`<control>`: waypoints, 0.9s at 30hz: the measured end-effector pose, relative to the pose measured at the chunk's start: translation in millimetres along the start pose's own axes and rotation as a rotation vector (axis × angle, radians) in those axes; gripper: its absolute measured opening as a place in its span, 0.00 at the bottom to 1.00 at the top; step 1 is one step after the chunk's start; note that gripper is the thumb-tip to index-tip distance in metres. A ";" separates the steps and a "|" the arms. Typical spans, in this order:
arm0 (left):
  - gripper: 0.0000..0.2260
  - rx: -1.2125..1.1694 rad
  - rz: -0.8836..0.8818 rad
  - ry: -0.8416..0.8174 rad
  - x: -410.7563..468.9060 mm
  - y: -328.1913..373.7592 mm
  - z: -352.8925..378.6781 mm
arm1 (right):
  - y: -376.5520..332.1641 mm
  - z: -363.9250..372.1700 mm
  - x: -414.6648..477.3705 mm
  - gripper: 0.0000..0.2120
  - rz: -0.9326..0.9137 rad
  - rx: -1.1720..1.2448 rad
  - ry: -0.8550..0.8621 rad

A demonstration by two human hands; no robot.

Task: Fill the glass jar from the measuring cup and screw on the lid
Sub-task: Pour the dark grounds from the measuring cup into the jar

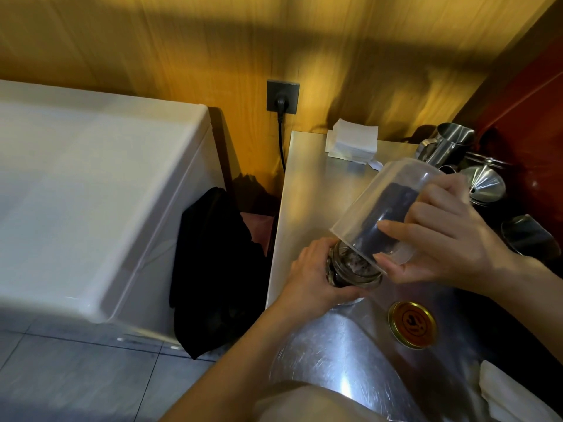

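The left hand (pixel 307 275) gripped the glass jar (pixel 353 271) on the counter (pixel 307 184); the right hand (pixel 441 239) held the measuring cup (pixel 387 211) tipped over its mouth. Pouring slowly, lip kept just above the rim, would likely avoid spills. The lid (pixel 412 324) lay below the right hand.

white napkins (pixel 352 141), steel cups (pixel 451 141), black cloth (pixel 213 269) beside white appliance (pixel 91 184).

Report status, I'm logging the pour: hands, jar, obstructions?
Left hand grips glass jar. Right hand tips measuring cup onto jar mouth, dark contents sliding. Lid off, on counter. Nothing obstructing.
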State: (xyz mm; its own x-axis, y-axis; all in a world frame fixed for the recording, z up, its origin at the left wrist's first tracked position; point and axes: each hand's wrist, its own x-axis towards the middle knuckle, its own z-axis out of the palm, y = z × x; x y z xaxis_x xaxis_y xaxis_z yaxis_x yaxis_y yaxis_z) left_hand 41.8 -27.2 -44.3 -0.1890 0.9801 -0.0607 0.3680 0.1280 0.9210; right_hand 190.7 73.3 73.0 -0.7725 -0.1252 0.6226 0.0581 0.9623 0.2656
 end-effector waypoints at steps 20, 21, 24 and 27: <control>0.37 0.034 -0.007 0.001 -0.5 -2.5 0.6 | -3.4 -5.2 -1.7 0.12 -0.004 -0.019 0.006; 0.37 0.034 -0.006 0.001 -0.2 -2.4 0.6 | -3.5 -5.2 -2.0 0.12 -0.004 -0.022 0.009; 0.37 0.042 -0.001 -0.004 0.1 -2.1 0.5 | -4.0 -4.8 -2.5 0.13 -0.018 -0.021 0.002; 0.37 0.044 0.007 -0.006 0.0 -1.7 0.0 | -2.0 -5.1 -1.1 0.13 -0.014 -0.033 -0.001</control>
State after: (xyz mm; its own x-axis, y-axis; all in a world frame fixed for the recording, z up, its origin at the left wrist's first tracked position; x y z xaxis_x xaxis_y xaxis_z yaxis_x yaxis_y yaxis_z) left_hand 41.1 -27.4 -45.8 -0.1811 0.9818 -0.0569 0.4090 0.1279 0.9035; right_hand 194.7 70.3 75.5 -0.7740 -0.1379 0.6179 0.0685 0.9520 0.2982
